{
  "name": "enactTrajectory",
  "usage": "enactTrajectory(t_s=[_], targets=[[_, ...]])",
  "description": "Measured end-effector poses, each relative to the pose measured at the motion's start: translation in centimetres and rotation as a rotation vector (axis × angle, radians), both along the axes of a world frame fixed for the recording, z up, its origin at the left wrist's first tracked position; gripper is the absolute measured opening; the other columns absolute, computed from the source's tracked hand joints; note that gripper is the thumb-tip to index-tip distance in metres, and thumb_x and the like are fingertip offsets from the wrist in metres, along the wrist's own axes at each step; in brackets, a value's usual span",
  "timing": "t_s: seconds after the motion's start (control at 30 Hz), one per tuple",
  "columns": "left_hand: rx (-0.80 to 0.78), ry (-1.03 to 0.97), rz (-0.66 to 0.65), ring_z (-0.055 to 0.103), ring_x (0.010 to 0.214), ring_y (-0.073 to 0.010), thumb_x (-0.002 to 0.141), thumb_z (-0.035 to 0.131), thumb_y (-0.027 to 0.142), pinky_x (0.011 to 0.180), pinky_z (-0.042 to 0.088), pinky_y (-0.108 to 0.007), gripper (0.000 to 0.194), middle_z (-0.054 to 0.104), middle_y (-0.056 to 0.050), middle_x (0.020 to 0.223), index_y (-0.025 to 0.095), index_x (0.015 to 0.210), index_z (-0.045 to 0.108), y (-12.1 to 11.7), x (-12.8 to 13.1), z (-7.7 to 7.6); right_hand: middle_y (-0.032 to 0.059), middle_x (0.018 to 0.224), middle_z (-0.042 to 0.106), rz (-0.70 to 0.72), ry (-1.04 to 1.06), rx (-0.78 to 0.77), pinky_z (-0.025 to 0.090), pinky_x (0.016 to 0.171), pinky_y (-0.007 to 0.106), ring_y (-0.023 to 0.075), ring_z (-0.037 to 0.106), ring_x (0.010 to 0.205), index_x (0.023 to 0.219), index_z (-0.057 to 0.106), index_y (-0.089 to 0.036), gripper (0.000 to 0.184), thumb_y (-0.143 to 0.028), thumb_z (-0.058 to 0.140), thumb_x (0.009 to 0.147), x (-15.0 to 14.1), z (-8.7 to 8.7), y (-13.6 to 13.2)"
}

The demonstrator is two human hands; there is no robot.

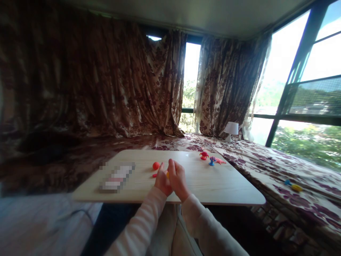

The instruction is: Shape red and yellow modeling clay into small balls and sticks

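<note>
My left hand (162,180) and my right hand (178,177) are brought together above the near middle of the light wooden table (213,185). Between the palms a bit of a small yellow lump (167,175) shows; most of it is hidden by the fingers, and its kind I cannot make out. Just beyond my left hand lies an orange-red ball (156,165). A small pinkish-red piece (155,175) lies beside that hand, partly covered by it.
Toward the table's far right are a red toy (204,155), a blue toy (212,161) and a flat pink toy (220,161). A pixelated rectangular item (117,177) lies at the left. On the flowered cover to the right are a blue-and-yellow thing (294,186) and a white lamp (231,128).
</note>
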State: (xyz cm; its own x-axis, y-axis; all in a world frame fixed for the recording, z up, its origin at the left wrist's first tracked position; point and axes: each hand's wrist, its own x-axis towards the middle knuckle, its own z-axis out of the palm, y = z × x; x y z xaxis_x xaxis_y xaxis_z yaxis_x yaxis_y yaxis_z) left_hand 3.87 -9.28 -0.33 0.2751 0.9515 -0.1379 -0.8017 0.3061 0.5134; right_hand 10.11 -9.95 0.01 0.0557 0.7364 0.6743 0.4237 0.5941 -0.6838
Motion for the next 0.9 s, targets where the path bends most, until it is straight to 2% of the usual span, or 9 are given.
enactTrajectory(t_s=[0.1, 0.2, 0.3, 0.4, 0.5, 0.57, 0.63, 0.73, 0.9], targets=[[0.017, -0.096, 0.035, 0.065, 0.079, -0.0191, 0.087, 0.035, 0.037, 0.078, 0.05, -0.03, 0.034, 0.066, -0.008, 0.077, 0.014, 0.079, 0.058, -0.3, 0.4, 0.4, 0.0015, 0.071, 0.055, -0.115, -0.279, 0.139, 0.036, 0.074, 0.029, 0.0147, 0.048, 0.071, 0.064, 0.049, -0.02, 0.03, -0.028, 0.036, 0.09, 0.3, 0.1, -0.4], [0.028, -0.095, 0.09, 0.065, 0.075, -0.0166, 0.087, 0.037, 0.028, 0.074, 0.05, -0.028, 0.026, 0.067, -0.007, 0.077, 0.014, 0.08, 0.059, -0.6, 0.6, 0.8, 0.0045, 0.087, 0.057, -0.183, -0.36, 0.208, 0.031, 0.09, 0.037, 0.0181, 0.048, 0.087, 0.077, 0.055, -0.02, 0.016, -0.022, 0.043, 0.087, 0.5, 0.0, -0.1], [0.005, 0.031, 0.243, 0.058, 0.052, -0.012, 0.084, 0.045, 0.031, 0.055, 0.048, -0.023, 0.024, 0.06, 0.0, 0.057, 0.017, 0.068, 0.054, -0.7, 0.6, 1.3, 0.0038, 0.088, 0.057, -0.035, -0.17, 0.08, 0.039, 0.082, 0.031, 0.0164, 0.052, 0.085, 0.088, 0.057, -0.02, 0.021, -0.026, 0.037, 0.09, 0.5, -0.1, 0.3], [-0.019, 0.185, 0.385, 0.037, 0.029, -0.0067, 0.083, 0.047, 0.039, 0.034, 0.029, -0.018, 0.04, 0.037, 0.007, 0.033, 0.02, 0.05, 0.034, -0.7, 0.2, 1.9, 0.004, 0.09, 0.058, 0.081, 0.052, -0.036, 0.044, 0.076, 0.027, 0.015, 0.056, 0.084, 0.094, 0.058, -0.019, 0.03, -0.029, 0.03, 0.092, 0.4, 0.3, 0.3], [0.007, 0.257, 0.384, 0.025, 0.023, -0.0056, 0.084, 0.043, 0.044, 0.029, 0.015, -0.018, 0.045, 0.029, 0.009, 0.03, 0.021, 0.048, 0.027, -0.7, -0.2, 2.2, 0.0051, 0.093, 0.057, 0.079, 0.067, 0.064, 0.043, 0.08, 0.028, 0.0155, 0.055, 0.088, 0.09, 0.059, -0.019, 0.028, -0.029, 0.032, 0.092, 0.4, 1.4, -0.4], [-0.017, 0.234, 0.376, 0.028, 0.024, -0.0058, 0.085, 0.041, 0.045, 0.03, 0.019, -0.018, 0.045, 0.03, 0.008, 0.031, 0.021, 0.049, 0.03, -0.8, -0.5, 2.3, 0.0063, 0.095, 0.056, 0.067, 0.001, 0.187, 0.042, 0.083, 0.03, 0.0162, 0.053, 0.09, 0.089, 0.06, -0.019, 0.028, -0.027, 0.033, 0.091, 0.4, 1.9, -1.1], [0.011, 0.144, 0.286, 0.039, 0.03, -0.0075, 0.088, 0.035, 0.046, 0.035, 0.032, -0.02, 0.043, 0.04, 0.006, 0.036, 0.02, 0.053, 0.04, -1.0, -0.8, 2.5, 0.0073, 0.1, 0.056, 0.05, -0.101, 0.281, 0.04, 0.087, 0.032, 0.0175, 0.051, 0.095, 0.09, 0.061, -0.019, 0.027, -0.027, 0.035, 0.091, 0.3, 2.1, -1.6], [0.129, -0.021, 0.017, 0.058, 0.052, -0.0147, 0.089, 0.024, 0.051, 0.057, 0.048, -0.028, 0.051, 0.057, -0.003, 0.054, 0.016, 0.072, 0.056, -1.6, -1.1, 3.0, 0.0067, 0.095, 0.057, 0.03, -0.237, 0.327, 0.037, 0.088, 0.033, 0.0175, 0.05, 0.093, 0.083, 0.062, -0.019, 0.026, -0.025, 0.037, 0.09, 0.7, 1.7, -1.3], [0.135, -0.047, -0.244, 0.063, 0.08, -0.0247, 0.082, 0.028, 0.062, 0.077, 0.047, -0.039, 0.059, 0.065, -0.009, 0.071, 0.012, 0.087, 0.059, -2.1, -1.3, 3.2, 0.0014, 0.067, 0.051, -0.082, -0.122, 0.234, 0.038, 0.067, 0.026, 0.0133, 0.047, 0.068, 0.059, 0.049, -0.019, 0.039, -0.034, 0.033, 0.092, 2.6, 1.0, 1.1]])
